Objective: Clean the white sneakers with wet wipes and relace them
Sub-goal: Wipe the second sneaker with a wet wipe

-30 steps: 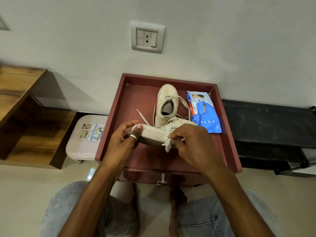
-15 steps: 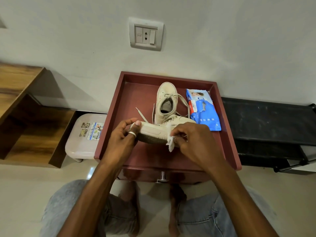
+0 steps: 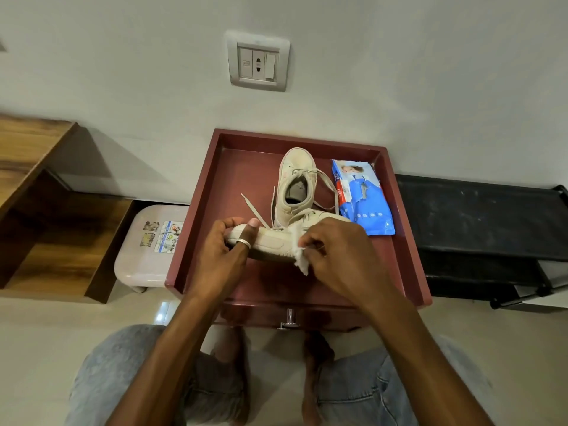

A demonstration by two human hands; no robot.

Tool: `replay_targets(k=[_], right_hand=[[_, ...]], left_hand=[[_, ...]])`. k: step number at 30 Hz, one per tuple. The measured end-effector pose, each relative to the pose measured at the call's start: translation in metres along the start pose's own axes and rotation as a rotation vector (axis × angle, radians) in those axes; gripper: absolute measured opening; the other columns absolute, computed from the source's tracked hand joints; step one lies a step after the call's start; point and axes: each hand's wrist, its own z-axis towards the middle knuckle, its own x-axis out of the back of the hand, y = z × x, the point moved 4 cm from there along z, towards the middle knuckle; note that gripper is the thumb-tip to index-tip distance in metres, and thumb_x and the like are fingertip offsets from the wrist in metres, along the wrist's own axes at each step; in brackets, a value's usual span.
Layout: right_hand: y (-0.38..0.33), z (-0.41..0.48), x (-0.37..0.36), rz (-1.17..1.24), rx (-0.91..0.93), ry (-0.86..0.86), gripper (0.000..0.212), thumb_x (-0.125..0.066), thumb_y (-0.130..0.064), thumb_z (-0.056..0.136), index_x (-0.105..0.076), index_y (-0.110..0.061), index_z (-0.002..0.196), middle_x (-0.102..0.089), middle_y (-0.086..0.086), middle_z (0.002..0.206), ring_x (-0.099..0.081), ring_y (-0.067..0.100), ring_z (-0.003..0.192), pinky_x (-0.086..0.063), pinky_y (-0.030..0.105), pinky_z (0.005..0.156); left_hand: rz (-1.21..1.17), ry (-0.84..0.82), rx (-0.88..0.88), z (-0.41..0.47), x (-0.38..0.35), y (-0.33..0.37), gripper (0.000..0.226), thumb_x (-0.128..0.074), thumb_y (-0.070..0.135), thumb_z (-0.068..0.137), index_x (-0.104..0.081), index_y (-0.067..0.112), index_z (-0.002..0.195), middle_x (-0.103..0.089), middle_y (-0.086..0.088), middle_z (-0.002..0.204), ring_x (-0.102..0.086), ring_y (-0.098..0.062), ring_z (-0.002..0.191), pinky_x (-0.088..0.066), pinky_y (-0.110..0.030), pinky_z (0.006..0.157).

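Pretty clearly somebody's home: switch-and-socket plate [image 3: 257, 60] on the plain wall at 12 o'clock, wooden shelving [image 3: 37, 179] at 10, stickered plastic stool [image 3: 147, 250] beside it, black rack [image 3: 479, 216] at 3.

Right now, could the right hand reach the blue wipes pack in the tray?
Probably yes. The blue wipes pack lies just beyond the right hand, with nothing between them. The hand pinches a wipe against the sneaker, though, so it isn't free.
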Motion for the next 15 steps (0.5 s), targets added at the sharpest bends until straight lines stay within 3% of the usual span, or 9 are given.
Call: replay_targets(k=[6, 10, 13, 15], right_hand=[[-0.026, -0.002, -0.016, 0.042, 0.077, 0.084, 0.008, -0.065, -0.019, 0.085, -0.07, -0.016, 0.089, -0.064, -0.001, 0.091, -0.059, 0.017, 0.082, -0.048, 0.034, 0.072], [-0.045, -0.005, -0.028, 0.056, 0.188, 0.049, 0.014, -0.064, -0.014, 0.084, -0.07, -0.015, 0.097, -0.061, 0.0, 0.095, -0.057, 0.016, 0.086, -0.047, 0.027, 0.073], [-0.014, -0.001, -0.016, 0.004, 0.055, 0.047, 0.01, -0.066, -0.015, 0.077, -0.069, -0.018, 0.087, -0.063, -0.002, 0.091, -0.059, 0.018, 0.083, -0.048, 0.033, 0.071], [0.014, 0.0, -0.007, -0.101, -0.068, -0.019, 0.012, -0.067, -0.011, 0.076, -0.071, -0.02, 0.083, -0.065, -0.004, 0.09, -0.06, 0.016, 0.085, -0.043, 0.025, 0.068]], left_hand=[[-0.006, 0.015, -0.003, -0.001, -0.003, 0.0, 0.062, -0.064, 0.07, 0.071, -0.06, 0.026, 0.114, -0.069, 0.003, 0.108, -0.07, -0.02, 0.102, -0.059, -0.05, 0.093], [0.007, 0.011, 0.006, -0.001, -0.003, 0.0, 0.062, -0.064, 0.072, 0.075, -0.058, 0.026, 0.116, -0.07, 0.001, 0.107, -0.072, -0.022, 0.099, -0.059, -0.051, 0.091], [0.002, 0.016, 0.02, 0.001, 0.0, -0.001, 0.059, -0.066, 0.072, 0.075, -0.06, 0.027, 0.113, -0.069, 0.0, 0.111, -0.069, -0.024, 0.104, -0.057, -0.055, 0.093], [0.002, 0.009, 0.024, 0.002, 0.0, -0.001, 0.059, -0.065, 0.071, 0.072, -0.06, 0.027, 0.112, -0.069, 0.0, 0.112, -0.068, -0.025, 0.106, -0.057, -0.055, 0.094]])
